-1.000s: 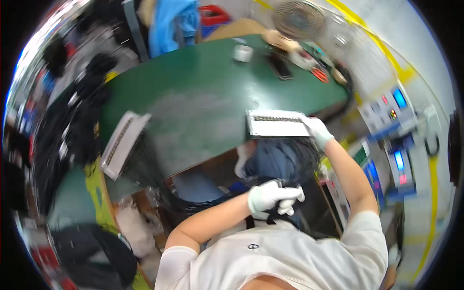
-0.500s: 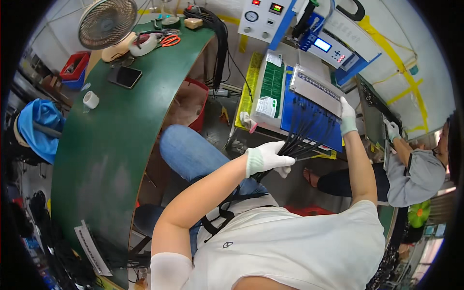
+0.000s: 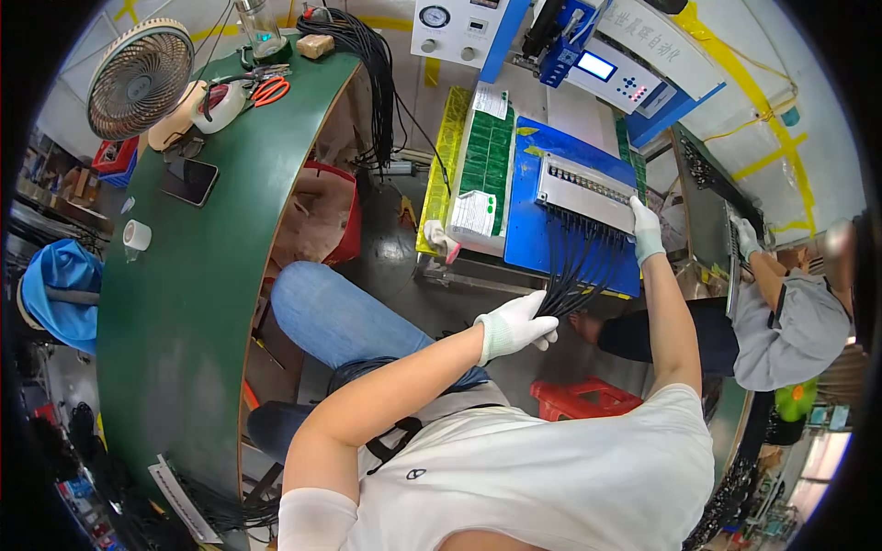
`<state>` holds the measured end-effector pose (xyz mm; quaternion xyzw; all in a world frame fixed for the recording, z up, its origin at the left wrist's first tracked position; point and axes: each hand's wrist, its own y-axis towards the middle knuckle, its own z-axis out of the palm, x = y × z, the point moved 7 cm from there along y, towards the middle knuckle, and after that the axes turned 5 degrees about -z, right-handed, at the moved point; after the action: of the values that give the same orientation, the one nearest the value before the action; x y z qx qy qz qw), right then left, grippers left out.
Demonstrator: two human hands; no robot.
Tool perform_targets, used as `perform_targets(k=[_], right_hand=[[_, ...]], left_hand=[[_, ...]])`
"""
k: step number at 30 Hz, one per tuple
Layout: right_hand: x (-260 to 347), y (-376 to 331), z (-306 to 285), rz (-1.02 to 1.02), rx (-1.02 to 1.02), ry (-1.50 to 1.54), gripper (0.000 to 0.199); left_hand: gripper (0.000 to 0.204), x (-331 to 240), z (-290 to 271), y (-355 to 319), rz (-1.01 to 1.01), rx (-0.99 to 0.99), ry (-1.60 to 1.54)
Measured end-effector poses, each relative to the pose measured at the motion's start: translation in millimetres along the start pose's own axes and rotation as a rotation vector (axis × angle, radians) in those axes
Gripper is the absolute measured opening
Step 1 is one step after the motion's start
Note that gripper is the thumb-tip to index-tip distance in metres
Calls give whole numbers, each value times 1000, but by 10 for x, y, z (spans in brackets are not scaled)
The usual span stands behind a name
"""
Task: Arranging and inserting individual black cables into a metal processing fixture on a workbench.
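While a second cabled strip (image 3: 184,500) lies at the near left corner of the green table (image 3: 175,321), action sits well to its right. Red bin (image 3: 344,220) beside the table, apart from the work. Left hand (image 3: 516,326) closed round a gathered bunch of black cables (image 3: 574,275), drawn toward the body. Cables fan up to the near edge of the silver strip (image 3: 588,195), which is over the blue plate (image 3: 528,202) in front of the bench machine (image 3: 597,73); full contact along its underside cannot be told. Right hand (image 3: 647,228) grips the strip's right end, fingers partly hidden. Change noted: a second ago the strip was over the green table; now it is over the plate, more of whose blue shows than half a second ago. Judgement: carrying looks finished, positioning in hand, both grips kept. Far right, a co-worker's gloved hand (image 3: 746,236), well apart from this strip.
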<state>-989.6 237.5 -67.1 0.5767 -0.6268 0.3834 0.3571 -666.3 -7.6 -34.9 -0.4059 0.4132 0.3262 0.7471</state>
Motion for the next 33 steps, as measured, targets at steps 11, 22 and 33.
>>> perform_targets(k=[11,22,33], right_hand=[[59,26,84,26,52,-178,44],[804,-297,260,-329,12,-1226,48],[1064,-387,301,-714,-43,-666,30]], left_hand=[[27,375,16,196,-24,16,-124],[27,627,35,375,-51,18,-182],[26,850,-36,491,-14,-27,-220]])
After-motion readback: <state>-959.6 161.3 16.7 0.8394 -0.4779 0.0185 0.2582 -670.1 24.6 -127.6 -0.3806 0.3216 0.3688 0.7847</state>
